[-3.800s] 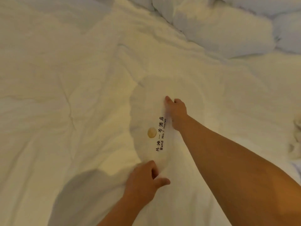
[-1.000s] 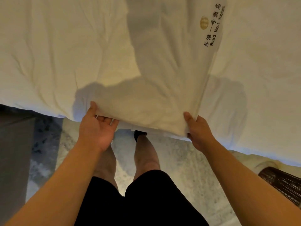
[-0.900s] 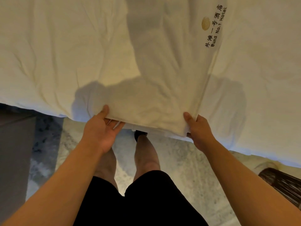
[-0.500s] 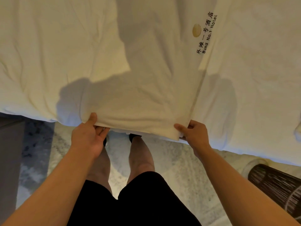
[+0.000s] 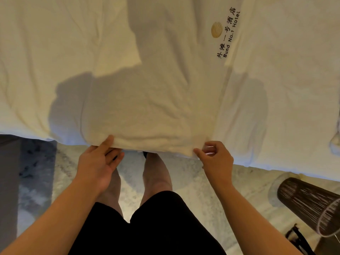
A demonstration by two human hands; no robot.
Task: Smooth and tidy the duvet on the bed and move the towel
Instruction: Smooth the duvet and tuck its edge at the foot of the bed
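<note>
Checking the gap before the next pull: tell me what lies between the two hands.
Head view: the towel's near edge spans from left hand to right hand; below it, the person's legs.

head: worn, facing steeply down | close over bed edge (single view)
</note>
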